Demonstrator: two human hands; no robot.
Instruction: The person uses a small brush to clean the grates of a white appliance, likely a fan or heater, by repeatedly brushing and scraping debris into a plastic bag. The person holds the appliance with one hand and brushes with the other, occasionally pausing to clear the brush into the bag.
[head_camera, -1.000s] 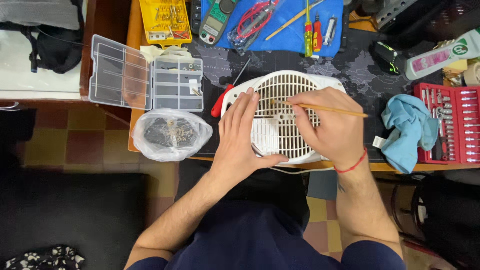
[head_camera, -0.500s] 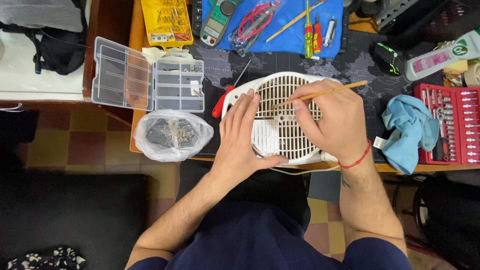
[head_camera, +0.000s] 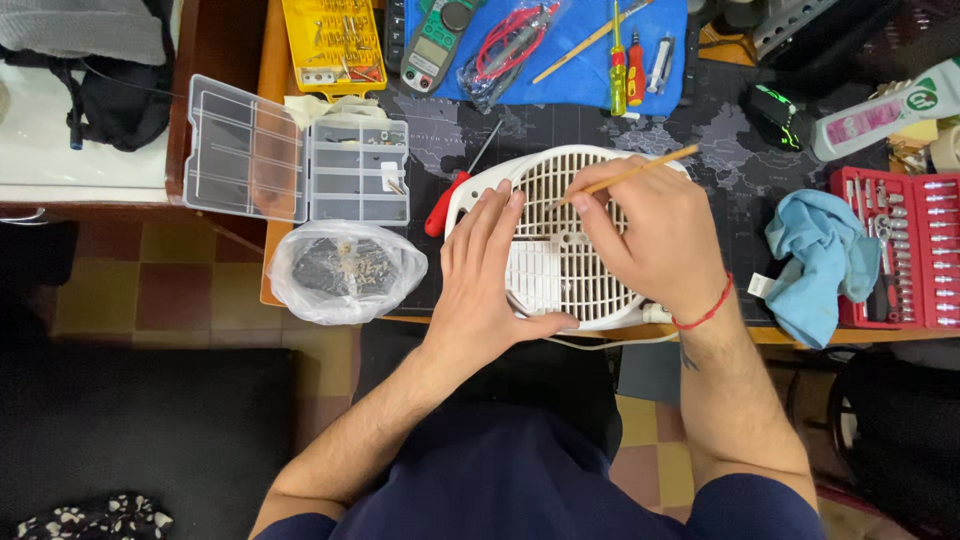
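Note:
A white round fan grille (head_camera: 560, 260) lies flat on the dark desk mat near the table's front edge. My left hand (head_camera: 482, 275) rests flat on the grille's left side and holds it down, thumb hooked under the near rim. My right hand (head_camera: 655, 240) pinches a thin wooden-handled brush (head_camera: 625, 176), whose tip touches the grille slats near the top centre. A red cord circles my right wrist.
A red-handled screwdriver (head_camera: 450, 195) lies left of the grille. A clear parts organiser (head_camera: 300, 160) and a plastic bag of screws (head_camera: 345, 270) sit at left. A blue cloth (head_camera: 815, 260) and red socket set (head_camera: 900, 245) are at right; more tools lie on a blue mat (head_camera: 560, 50) at the back.
My right hand has tilted the brush, its handle now pointing up and to the right, and the tip has shifted along the upper slats. My left hand has stayed put.

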